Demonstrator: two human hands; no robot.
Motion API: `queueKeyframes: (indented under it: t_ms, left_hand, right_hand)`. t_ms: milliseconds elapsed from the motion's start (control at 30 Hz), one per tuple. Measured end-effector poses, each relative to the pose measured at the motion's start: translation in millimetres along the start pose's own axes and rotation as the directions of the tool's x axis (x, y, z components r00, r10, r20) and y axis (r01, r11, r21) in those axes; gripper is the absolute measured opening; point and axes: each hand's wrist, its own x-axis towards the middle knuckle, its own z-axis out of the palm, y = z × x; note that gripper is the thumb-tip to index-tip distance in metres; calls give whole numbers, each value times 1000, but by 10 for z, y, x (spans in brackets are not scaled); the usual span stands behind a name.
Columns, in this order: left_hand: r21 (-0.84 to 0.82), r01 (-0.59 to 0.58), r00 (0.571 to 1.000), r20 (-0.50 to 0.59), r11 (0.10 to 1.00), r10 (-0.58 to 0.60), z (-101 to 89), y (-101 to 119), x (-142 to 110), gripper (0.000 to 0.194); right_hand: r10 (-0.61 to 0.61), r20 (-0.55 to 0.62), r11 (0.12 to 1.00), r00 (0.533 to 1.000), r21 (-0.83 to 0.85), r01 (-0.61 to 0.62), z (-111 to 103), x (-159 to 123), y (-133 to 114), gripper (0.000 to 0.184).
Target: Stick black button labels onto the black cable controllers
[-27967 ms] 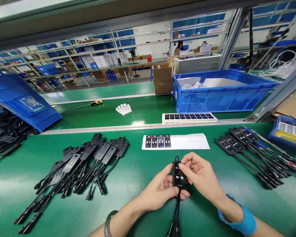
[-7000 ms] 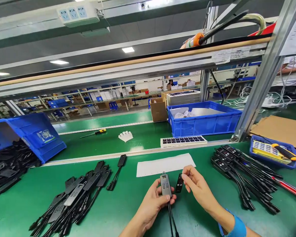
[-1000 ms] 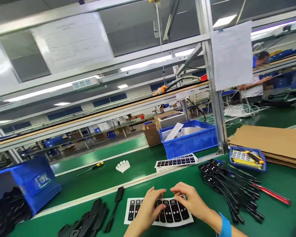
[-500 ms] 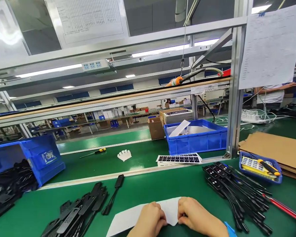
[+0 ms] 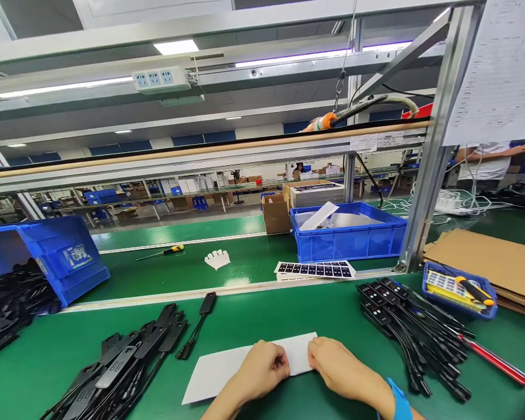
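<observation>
A long white sheet [image 5: 219, 371] lies slanted at the near middle of the green bench, its plain side up. My left hand [image 5: 265, 364] is closed on its near edge, with thumb and fingers pinched together. At the sheet's right end my right hand [image 5: 332, 361], with a blue band at the wrist, grips the corner with curled fingers. The fingertips of the right hand are partly hidden. To the left lies a pile of black cabled devices [image 5: 144, 341], with a single black device [image 5: 208, 303] apart from it. More black devices with labelled faces [image 5: 378, 294] lie to the right.
A tipped blue bin [image 5: 76, 262] of black parts stands at the left. Behind the sheet are label sheets [image 5: 315, 269], a white glove [image 5: 217, 259], a screwdriver [image 5: 170, 249] and a blue crate [image 5: 350, 242]. A small blue tray [image 5: 459, 291], cardboard [image 5: 490, 259] and a metal post [image 5: 437, 134] are at right.
The view has tilted and shifted slightly. The sheet's right end, which was bent down at the near corner, now looks flatter. Both hands stay on the sheet, the right one now closer to the left.
</observation>
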Motion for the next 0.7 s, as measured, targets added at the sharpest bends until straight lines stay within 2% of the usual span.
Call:
queueKeyframes:
  t_ms: [200, 333, 500, 700]
  left_hand:
    - [127, -38, 999, -10, 991, 39, 34, 71, -45, 18]
    - [225, -47, 998, -20, 973, 53, 59, 146, -57, 26]
    - [229, -68, 997, -17, 971, 73, 63, 102, -55, 24]
    - [252, -37, 998, -44, 967, 50, 159, 46, -18, 25]
  right_hand:
    - [-29, 44, 999, 999, 47, 27, -34, 71, 51, 13]
    - [-3, 35, 1000, 999, -4, 3, -44, 74, -7, 17]
    - [42, 7, 999, 999, -34, -41, -39, 105, -18, 22]
    - [-33, -7, 999, 999, 28, 33, -11, 119, 89, 14]
